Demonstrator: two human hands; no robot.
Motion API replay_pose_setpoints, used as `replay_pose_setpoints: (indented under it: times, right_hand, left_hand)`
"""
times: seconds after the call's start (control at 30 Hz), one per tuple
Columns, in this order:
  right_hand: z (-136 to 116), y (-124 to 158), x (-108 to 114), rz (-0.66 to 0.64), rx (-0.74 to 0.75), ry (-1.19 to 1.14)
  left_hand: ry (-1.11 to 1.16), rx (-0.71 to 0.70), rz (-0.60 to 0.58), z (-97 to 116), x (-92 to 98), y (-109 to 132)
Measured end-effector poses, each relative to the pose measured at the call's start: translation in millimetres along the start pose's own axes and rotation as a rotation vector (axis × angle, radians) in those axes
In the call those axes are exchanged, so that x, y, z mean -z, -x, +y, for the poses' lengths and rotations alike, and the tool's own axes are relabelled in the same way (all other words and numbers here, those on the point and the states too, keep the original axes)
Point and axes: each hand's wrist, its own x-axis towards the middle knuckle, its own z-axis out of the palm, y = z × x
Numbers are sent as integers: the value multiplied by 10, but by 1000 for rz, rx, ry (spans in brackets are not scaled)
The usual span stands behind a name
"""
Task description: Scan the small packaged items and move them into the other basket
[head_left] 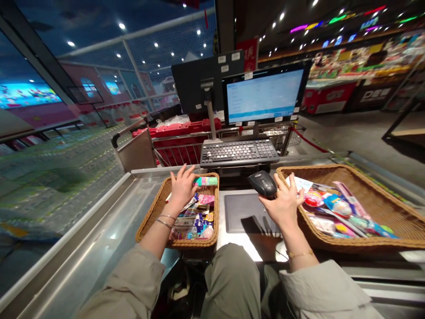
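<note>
"What's that left hand (181,187) up to?"

"It's over the left basket (195,242), fingers loosely parted, with a green packet (208,181) just beside the fingertips, by the far right corner. I see no grip closed on it."

"Heavy?"

"Light, I'd guess, in a slick wrapper. Pinch it across the middle."

"And the right hand (283,201)?"

"Fingers spread beside the black scanner (263,184). I can't tell whether thumb and forefinger have hold of it. It looks like stiff plastic, heavier at the head; I'd grasp it below that. The white card (304,184) near those fingers looks thin, easily bent, best taken by an edge."

"Room to move?"

"Far left, the metal surface (116,221) runs out to a raised edge, so things could slide there. The left basket's wicker rim might catch a wrapper. Between the baskets lies a flat grey pad (235,212), with the keyboard (239,153) beyond limiting reach. Then the right basket (365,242) stands close by that wrist, so I'd lift over its rim."
</note>
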Motion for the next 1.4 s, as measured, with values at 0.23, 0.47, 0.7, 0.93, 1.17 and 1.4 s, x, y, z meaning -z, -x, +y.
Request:
replay_pose_setpoints:
  times: [0.23, 0.47, 0.7, 0.93, 1.17, 1.4]
  right_hand:
    - [-3, -1, 43, -3, 11, 56]
    - [-15, 9, 58, 0, 27, 76]
    - [-62, 11, 60, -5, 70, 65]
    - [-105, 19, 84, -2, 86, 75]
    - [-136, 27, 72, -33, 78, 52]
    - [-141, 34, 50, -20, 83, 13]
  left_hand:
    - [102, 57, 151, 491, -110, -122]
    - [159, 92, 253, 910, -248, -247]
    - [233, 161, 290, 1273, -311, -346]
    - [252, 178, 299, 1401, -422, -365]
    - [263, 190, 303, 1399, -481, -348]
    - [229, 191, 285, 1391, -495, -346]
